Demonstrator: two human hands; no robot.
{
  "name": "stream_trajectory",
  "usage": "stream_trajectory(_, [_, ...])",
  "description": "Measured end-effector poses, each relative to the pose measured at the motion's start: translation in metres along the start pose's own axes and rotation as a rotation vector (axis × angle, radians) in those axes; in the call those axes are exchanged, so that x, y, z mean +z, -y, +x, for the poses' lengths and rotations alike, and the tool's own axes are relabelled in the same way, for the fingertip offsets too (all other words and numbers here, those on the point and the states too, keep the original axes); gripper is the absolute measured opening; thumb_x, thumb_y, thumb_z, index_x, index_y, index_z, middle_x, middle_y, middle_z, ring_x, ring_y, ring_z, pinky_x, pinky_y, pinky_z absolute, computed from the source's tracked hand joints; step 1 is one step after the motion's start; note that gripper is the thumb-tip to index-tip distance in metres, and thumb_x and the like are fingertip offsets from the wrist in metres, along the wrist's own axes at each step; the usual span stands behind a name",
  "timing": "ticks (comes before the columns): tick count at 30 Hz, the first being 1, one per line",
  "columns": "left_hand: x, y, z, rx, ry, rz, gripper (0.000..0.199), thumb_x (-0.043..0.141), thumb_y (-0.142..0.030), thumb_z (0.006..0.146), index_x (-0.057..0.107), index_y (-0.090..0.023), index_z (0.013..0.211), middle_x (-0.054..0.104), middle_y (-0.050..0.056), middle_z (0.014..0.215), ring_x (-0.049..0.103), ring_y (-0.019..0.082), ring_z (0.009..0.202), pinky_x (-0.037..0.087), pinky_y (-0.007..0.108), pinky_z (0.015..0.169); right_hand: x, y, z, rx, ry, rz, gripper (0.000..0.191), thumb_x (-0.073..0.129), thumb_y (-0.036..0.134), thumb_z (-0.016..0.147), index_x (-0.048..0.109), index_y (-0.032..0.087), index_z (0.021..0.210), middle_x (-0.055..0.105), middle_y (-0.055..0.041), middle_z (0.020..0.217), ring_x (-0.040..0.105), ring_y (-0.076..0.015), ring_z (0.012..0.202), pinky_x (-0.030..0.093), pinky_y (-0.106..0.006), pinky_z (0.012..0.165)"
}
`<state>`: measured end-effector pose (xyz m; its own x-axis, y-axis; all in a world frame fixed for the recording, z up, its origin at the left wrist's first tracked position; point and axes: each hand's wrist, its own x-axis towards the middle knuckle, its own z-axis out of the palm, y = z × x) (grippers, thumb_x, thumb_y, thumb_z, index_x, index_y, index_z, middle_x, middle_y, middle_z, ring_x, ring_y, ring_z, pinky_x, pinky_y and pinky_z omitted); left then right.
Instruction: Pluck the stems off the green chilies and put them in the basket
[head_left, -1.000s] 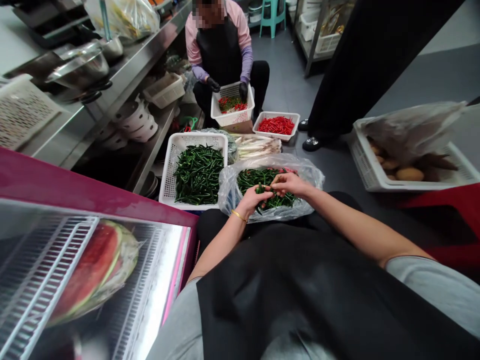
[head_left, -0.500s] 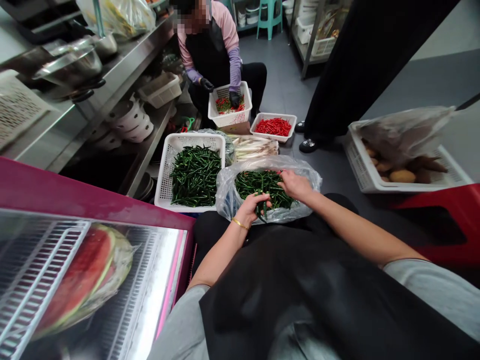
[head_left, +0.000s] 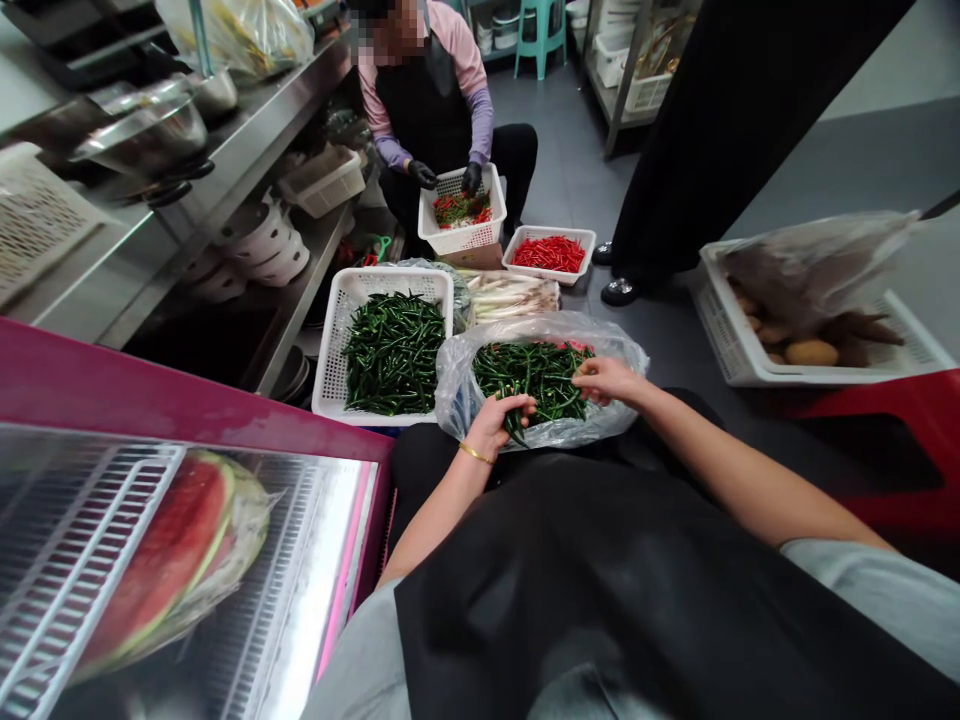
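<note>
A clear plastic bag full of green chilies lies open in front of my lap. Several green chilies are gripped in my left hand, over the bag's near left side; a gold bracelet circles that wrist. At the bag's right side my right hand is closed in a pinch just above the chilies. Whatever its fingertips hold is too small to make out. Left of the bag, touching it, stands a white perforated basket heaped with more green chilies.
Across from me a seated co-worker in black gloves handles chilies in a white basket. Nearby are a tray of red chilies and some scallions. Another person's legs stand right of them. A glass-topped cooler flanks my left.
My right hand has drawn back to the right and slightly down, lifting off the chilies. My left hand keeps its chilies at nearly the same spot. The co-worker's gloved hand has risen from the basket.
</note>
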<state>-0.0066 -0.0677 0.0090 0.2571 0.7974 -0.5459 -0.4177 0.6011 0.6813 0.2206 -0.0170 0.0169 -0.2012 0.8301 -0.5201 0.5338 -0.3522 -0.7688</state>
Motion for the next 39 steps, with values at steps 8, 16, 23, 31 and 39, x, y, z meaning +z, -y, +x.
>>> stream_trajectory(8, [-0.009,0.015,-0.002,-0.05,0.201,0.231,0.035,0.081,-0.03,0.055,0.058,-0.011,0.074,0.059,0.001,0.058,0.054,0.011,0.05,0.039,0.022,0.045,0.063,0.004,-0.029,-0.171,0.302,0.334,0.046,0.067,0.06,0.067,0.053,0.018,0.077,0.069,-0.0045,0.065,0.059,-0.0128,0.048,0.045,-0.023,0.044])
stream_trajectory(16, [0.002,0.014,-0.007,0.029,0.105,0.424,0.032,0.079,-0.028,0.055,0.058,-0.012,0.072,0.06,0.0,0.057,0.05,0.009,0.047,0.033,0.021,0.042,0.06,0.018,-0.029,-0.449,-0.164,-0.815,0.036,0.037,0.036,0.093,0.064,0.013,0.086,0.07,-0.0144,0.084,0.065,-0.0222,0.074,0.038,-0.028,0.059])
stream_trajectory(23, [-0.018,0.009,-0.006,0.007,-0.039,0.161,0.038,0.079,-0.021,0.05,0.064,-0.011,0.083,0.058,-0.001,0.059,0.052,0.009,0.051,0.034,0.021,0.043,0.048,0.039,0.028,-0.554,-0.279,-1.208,0.032,0.047,0.032,0.089,0.06,0.013,0.111,0.062,-0.0178,0.111,0.058,-0.0281,0.101,0.038,-0.032,0.076])
stream_trajectory(31, [-0.034,0.002,-0.007,0.046,-0.11,0.074,0.025,0.074,-0.02,0.054,0.065,-0.008,0.073,0.065,0.005,0.067,0.053,0.009,0.055,0.035,0.021,0.046,0.007,0.007,0.038,-0.386,-0.178,-0.963,0.033,0.043,0.031,0.09,0.072,0.017,0.094,0.071,-0.01,0.101,0.064,-0.0212,0.09,0.043,-0.028,0.073])
stream_trajectory(39, [-0.001,-0.004,-0.003,0.409,-0.007,0.489,0.025,0.07,-0.021,0.064,0.061,-0.014,0.087,0.071,0.009,0.101,0.06,0.014,0.078,0.044,0.026,0.072,-0.015,0.011,-0.027,-0.272,-0.058,-0.6,0.027,0.051,0.033,0.079,0.073,0.018,0.078,0.07,-0.003,0.068,0.063,-0.0162,0.067,0.041,-0.024,0.061])
